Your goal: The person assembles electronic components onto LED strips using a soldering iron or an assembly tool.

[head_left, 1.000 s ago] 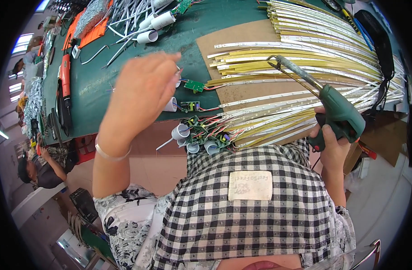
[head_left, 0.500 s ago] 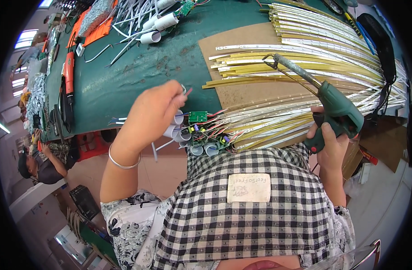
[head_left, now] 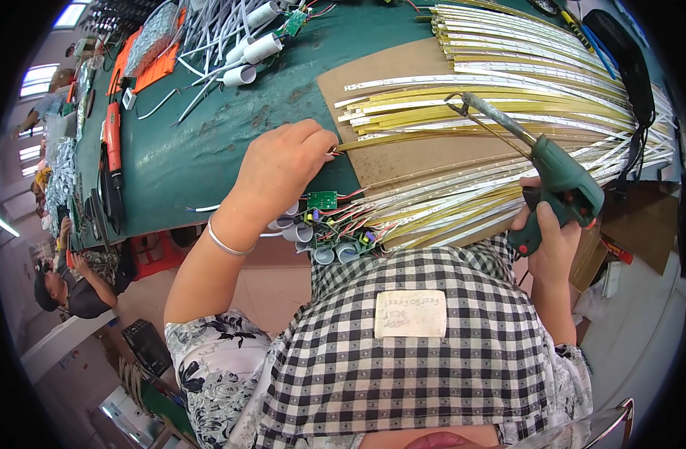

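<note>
While your left hand (head_left: 283, 176) pinches the strip (head_left: 462, 129) end at centre, your right hand (head_left: 546, 233), gripping the iron (head_left: 560, 179), could burn nearby strips.

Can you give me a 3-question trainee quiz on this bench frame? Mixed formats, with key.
1. True or false: the right hand grips the green soldering gun.
2. What does the left hand pinch? A) an orange tool B) the end of a gold strip C) a white tube
3. Fill in: the strips lie fanned over a sheet of ____ on the green table.

Key: 1 true. 2 B; the fingers meet the strip's wired end at the cardboard sheet edge. 3 cardboard.
</note>
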A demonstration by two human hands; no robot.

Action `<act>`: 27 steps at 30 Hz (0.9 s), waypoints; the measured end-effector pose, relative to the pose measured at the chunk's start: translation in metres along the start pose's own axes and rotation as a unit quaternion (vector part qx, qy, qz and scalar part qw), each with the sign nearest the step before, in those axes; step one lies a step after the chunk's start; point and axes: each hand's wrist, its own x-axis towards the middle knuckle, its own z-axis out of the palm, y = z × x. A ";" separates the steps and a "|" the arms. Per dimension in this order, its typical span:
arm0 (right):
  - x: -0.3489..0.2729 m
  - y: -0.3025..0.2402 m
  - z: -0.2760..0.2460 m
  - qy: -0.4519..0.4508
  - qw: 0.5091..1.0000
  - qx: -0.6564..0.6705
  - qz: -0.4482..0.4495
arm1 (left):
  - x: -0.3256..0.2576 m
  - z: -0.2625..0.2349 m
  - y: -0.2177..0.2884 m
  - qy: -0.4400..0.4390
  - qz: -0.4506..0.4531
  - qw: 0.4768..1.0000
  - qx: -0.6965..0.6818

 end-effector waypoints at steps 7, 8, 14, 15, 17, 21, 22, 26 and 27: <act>0.000 0.000 0.002 -0.003 1.000 -0.004 -0.002 | 0.000 0.005 0.006 0.025 -0.006 0.998 -0.056; 0.001 0.001 0.002 -0.006 1.000 -0.003 -0.002 | 0.000 0.005 0.010 0.018 -0.034 0.992 -0.116; 0.005 -0.001 0.004 -0.002 1.000 0.008 0.014 | 0.013 0.008 0.031 -0.061 -0.117 0.956 -0.263; 0.005 -0.001 0.005 -0.002 1.000 0.010 0.012 | 0.016 0.010 0.033 -0.065 -0.120 0.951 -0.278; 0.000 -0.004 0.004 0.002 1.000 0.009 0.013 | 0.016 0.010 0.039 -0.054 -0.127 0.946 -0.294; -0.006 -0.007 0.000 -0.004 1.000 0.010 0.004 | 0.008 0.017 0.041 -0.051 -0.120 0.971 -0.200; -0.007 -0.006 -0.001 -0.002 1.000 0.024 -0.005 | 0.008 0.014 0.043 -0.042 -0.126 0.972 -0.194; -0.010 -0.009 -0.005 0.003 0.998 0.046 -0.051 | 0.010 0.003 0.045 0.005 -0.104 0.975 -0.198; -0.010 -0.011 -0.003 0.002 0.998 0.046 -0.052 | 0.011 0.004 0.045 0.006 -0.104 0.975 -0.198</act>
